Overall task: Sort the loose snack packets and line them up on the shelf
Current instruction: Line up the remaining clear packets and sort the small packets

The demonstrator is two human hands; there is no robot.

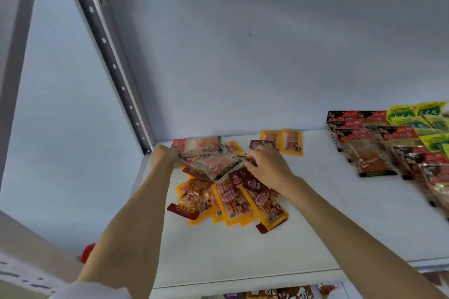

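A loose pile of snack packets (228,199) lies at the left of the white shelf (315,226): yellow-edged, dark red and clear ones. On top lies a clear packet with pale meat (216,164). My left hand (165,154) pinches its left end and my right hand (266,165) pinches its right end. A second clear packet (202,144) lies just behind it. Two yellow packets (283,141) lie side by side at the back.
Rows of red-and-black packets (364,145) and green-yellow packets (422,119) lie overlapped at the right of the shelf. A perforated metal upright (109,56) stands at the left. More packets (279,294) show on the shelf below. A red object (87,252) sits at lower left.
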